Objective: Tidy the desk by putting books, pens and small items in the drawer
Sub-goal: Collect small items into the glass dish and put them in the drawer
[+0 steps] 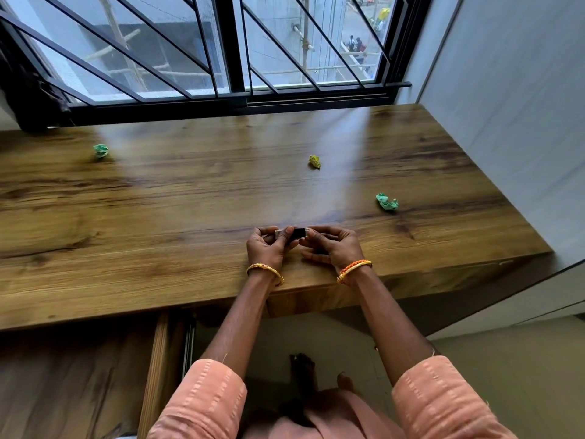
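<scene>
Holding a small black object (297, 233) between both hands just above the brown wood-grain bench (190, 198), I have my left hand (268, 248) pinching its left end and my right hand (335, 247) pinching its right end with thumb and forefinger, the other right fingers loosely spread below. It looks like a black clip or cap with pale metal ends, but my fingers cover most of it and the picture is blurred, so I cannot say what it is.

The wooden drawer (161, 369) stands pulled out below the front edge of the bench, to my lower left; its inside is cut off by my left sleeve and the frame edge, so what already lies in it I cannot tell.

Three crumpled paper balls lie well apart on the bench: a green one (100, 150) far left, a yellow one (314, 161) near the middle, a second green one (387, 202) to the right.

The risk I judge from here: such a light pinch on a small smooth thing could slip as I carry it off the bench edge toward the drawer, and it would fall to the floor by my feet instead. The far-left paper ball is also a long reach and easy to overlook.
</scene>
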